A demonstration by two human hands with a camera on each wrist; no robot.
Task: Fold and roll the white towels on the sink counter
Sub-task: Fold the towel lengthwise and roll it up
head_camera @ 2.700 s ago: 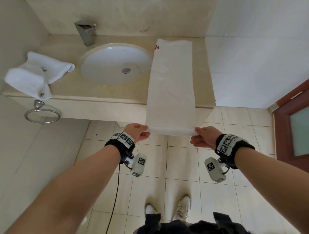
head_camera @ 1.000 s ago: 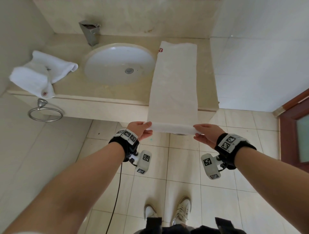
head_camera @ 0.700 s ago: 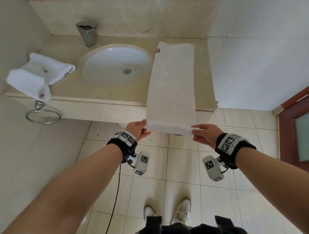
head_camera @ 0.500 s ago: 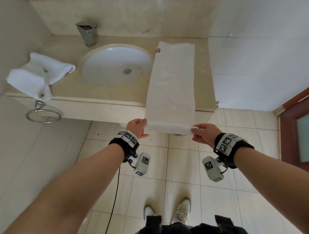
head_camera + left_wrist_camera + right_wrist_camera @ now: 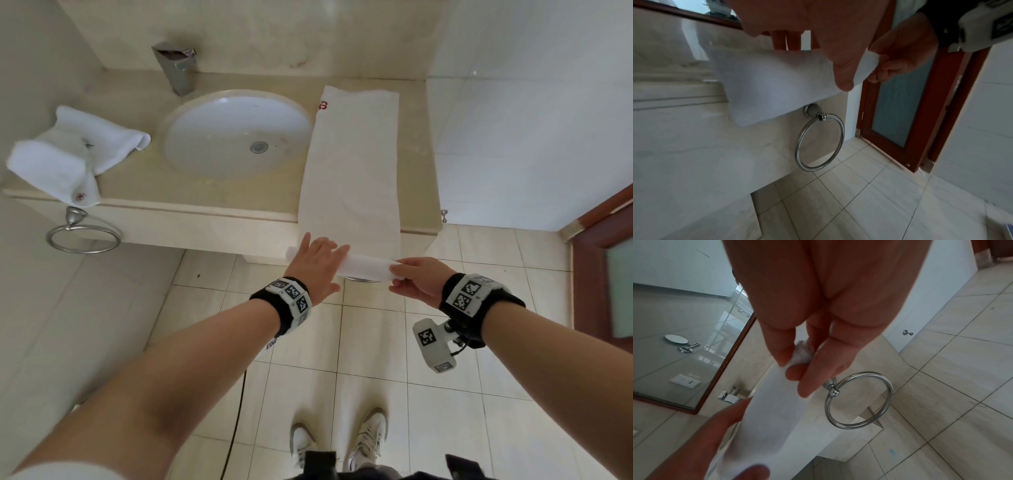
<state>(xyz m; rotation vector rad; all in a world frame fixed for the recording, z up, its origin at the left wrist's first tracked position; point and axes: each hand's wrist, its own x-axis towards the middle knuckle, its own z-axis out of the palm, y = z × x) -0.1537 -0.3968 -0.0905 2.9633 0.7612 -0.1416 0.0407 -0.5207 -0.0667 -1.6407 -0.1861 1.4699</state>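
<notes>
A long folded white towel (image 5: 352,164) lies on the counter (image 5: 171,202) right of the sink (image 5: 219,137), and its near end hangs past the front edge. That end is turned over into a small roll. My left hand (image 5: 318,257) lies palm down across the roll's left part, fingers stretched over the top and thumb (image 5: 844,73) under the cloth (image 5: 777,84). My right hand (image 5: 407,274) pinches the roll's right end, and the right wrist view shows its fingertips (image 5: 801,363) closed on the bunched edge of the towel (image 5: 777,426). A second white towel (image 5: 65,154) sits crumpled on the counter's left end.
A metal faucet (image 5: 176,68) stands behind the sink. A chrome towel ring (image 5: 84,236) hangs on the counter front at the left. On the right are a white wall, a small hook (image 5: 444,214) and a red-framed door (image 5: 609,260). My shoes (image 5: 370,435) stand on the tiled floor.
The towel's near end has been turned over into a small roll close to the counter edge. My left hand went from pinching the left corner to lying palm down across the roll.
</notes>
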